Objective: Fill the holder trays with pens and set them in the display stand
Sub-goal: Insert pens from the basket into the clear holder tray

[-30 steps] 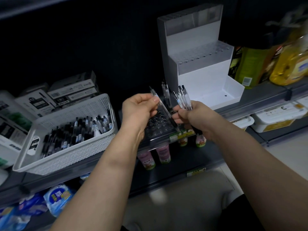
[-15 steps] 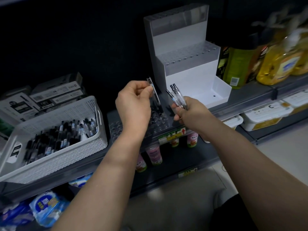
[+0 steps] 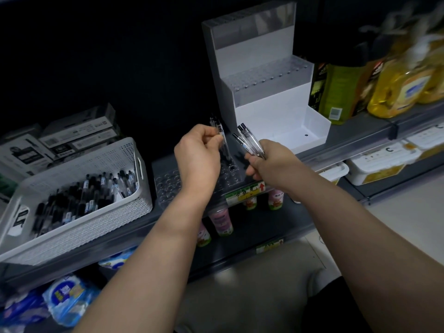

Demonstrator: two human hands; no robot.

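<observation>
A clear holder tray [image 3: 168, 186] with rows of round holes lies on the dark shelf in front of me. My left hand [image 3: 197, 155] pinches one clear pen [image 3: 222, 140], held nearly upright with its tip down at the tray's far holes. To the right, my right hand [image 3: 269, 162] grips a small bunch of clear pens [image 3: 249, 143] that fan up and to the left. The white stepped display stand [image 3: 271, 104] rises behind both hands; its upper steps carry holed trays and its bottom step is bare.
A white perforated basket [image 3: 79, 212] full of pens sits at the left, with boxes [image 3: 72, 138] stacked behind it. Yellow and green bottles [image 3: 396, 87] stand right of the stand. Small cups [image 3: 221, 222] fill the lower shelf, and blue packets [image 3: 67, 296] lie below that.
My left hand has turned its pen from slanted to nearly upright and lowered it to the tray. The view shifted, so the stand now sits more to the left.
</observation>
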